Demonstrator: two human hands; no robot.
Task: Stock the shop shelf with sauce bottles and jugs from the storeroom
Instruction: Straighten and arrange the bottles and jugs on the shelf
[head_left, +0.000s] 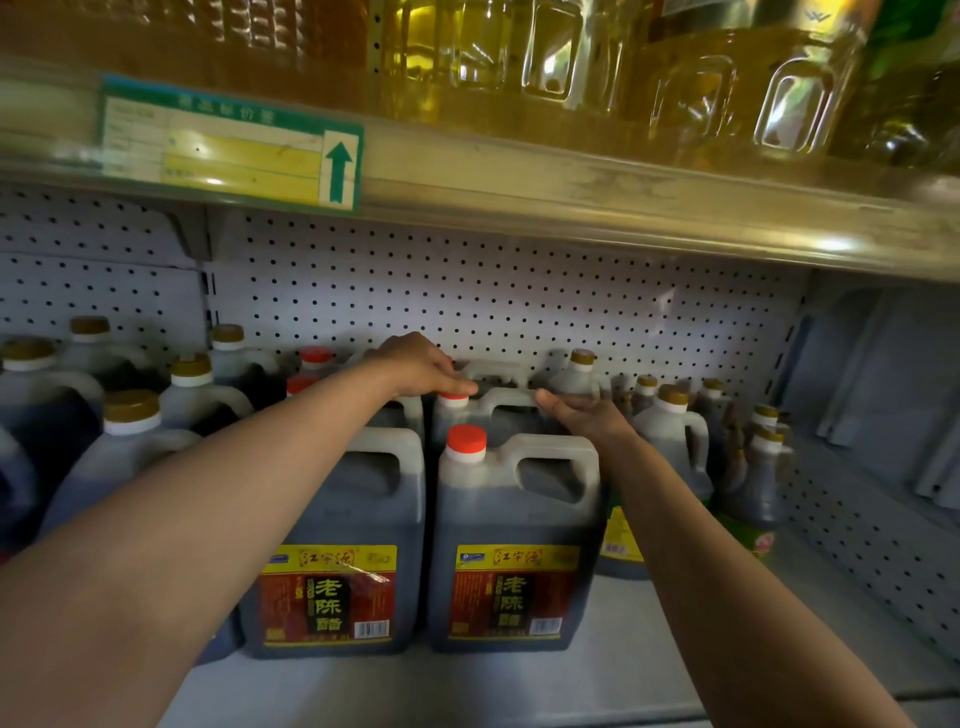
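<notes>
Most of the grey metal shelf (649, 649) with its white pegboard back (467, 291) already looks stocked, and we judge the job well along but not finished. Largest first: two big dark-filled plastic jugs with red caps and red-and-yellow labels stand side by side at the front, the left front jug (337, 545) and the right front jug (514, 545) nearly touching. Behind the right one stands a second-row jug of the same kind (485, 413), and further handles show behind it near the pegboard. To the left we see a cluster of translucent jugs with gold caps (130, 431), and to the right a group of smaller dark sauce bottles with gold caps (675, 431), packed close together. Both our arms reach over the front jugs to the second-row jug: our left hand (415, 366) rests on top by its red cap, fingers fairly straight and together, while our right hand (584, 413) touches the end of its pale handle with relaxed fingers, not wrapped round it as far as we can tell. We take this for nudging that jug into line, not carrying it. Bare shelf remains in front of and to the right of the right front jug, so there is room for more stock. Above, clear yellow oil jugs (727, 93) fill the upper shelf, whose edge carries a green-and-yellow price tag (228, 145).
</notes>
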